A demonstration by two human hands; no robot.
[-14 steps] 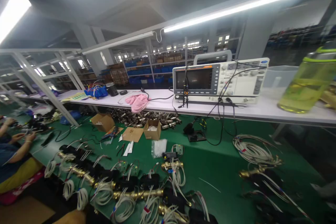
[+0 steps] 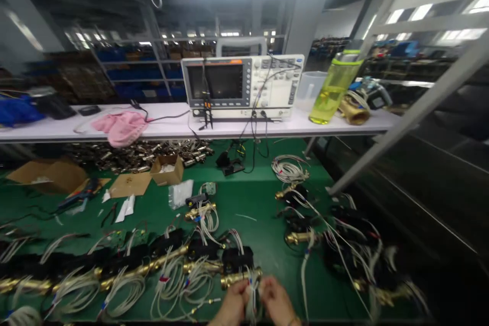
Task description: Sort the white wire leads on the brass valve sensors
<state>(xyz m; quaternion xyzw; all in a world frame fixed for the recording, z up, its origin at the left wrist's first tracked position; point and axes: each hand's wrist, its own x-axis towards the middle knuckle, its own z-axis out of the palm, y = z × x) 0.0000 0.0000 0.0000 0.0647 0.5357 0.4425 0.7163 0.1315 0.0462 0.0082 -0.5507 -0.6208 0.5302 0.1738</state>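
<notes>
Fingers of left hand (image 2: 231, 306) and right hand (image 2: 275, 305) pinched narrow on a white wire bundle (image 2: 251, 299), held between both hands at the bottom edge of the view; exact grip partly blurred. Bundle running roughly upright between the fingers, rising to the end of a brass fitting (image 2: 241, 278) directly above the hands. Long axis of the fitting lying left to right along the desk (image 2: 263, 237), right end toward the bundle; left hand marginally nearer to it. Black module (image 2: 237, 257) seated just behind the fitting. Row of further brass fittings with coiled white leads (image 2: 122, 290) extending leftward. Second cluster of black modules and leads (image 2: 344, 244) to the right, well apart. Farther back: small open carton (image 2: 167, 169), pile of metal connectors (image 2: 141, 155). On the raised white shelf (image 2: 57, 130): oscilloscope (image 2: 242, 86), pink cloth (image 2: 121, 128), green bottle (image 2: 334, 89)
</notes>
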